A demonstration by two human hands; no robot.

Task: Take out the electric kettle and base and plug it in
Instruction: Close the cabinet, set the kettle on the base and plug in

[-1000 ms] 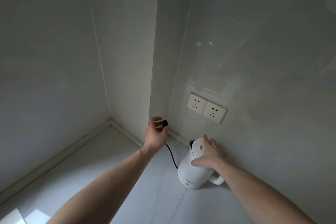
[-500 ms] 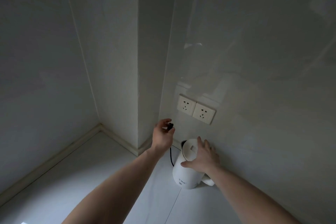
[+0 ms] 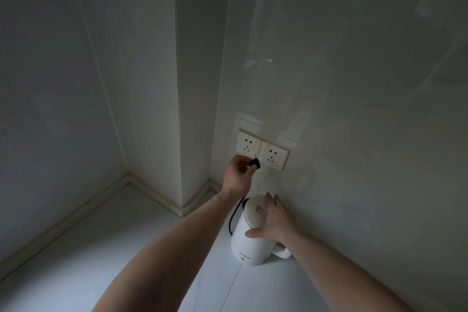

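A white electric kettle (image 3: 249, 243) stands on the pale counter close to the right wall, its handle pointing right. My right hand (image 3: 274, 221) rests on its lid and upper side. My left hand (image 3: 238, 175) pinches the black plug (image 3: 254, 163), its prongs pointing up just below the two wall sockets (image 3: 262, 151). The plug does not touch either socket. A black cord (image 3: 234, 218) hangs from the plug down behind the kettle. The base is hidden under the kettle.
A square wall column (image 3: 197, 109) juts out left of the sockets. A pale trim strip (image 3: 76, 215) runs along the foot of the walls. The white counter (image 3: 101, 261) stretches to the left and front.
My left hand has lifted the plug up and right, from beside the column to just under the sockets. My right hand stays on the kettle.
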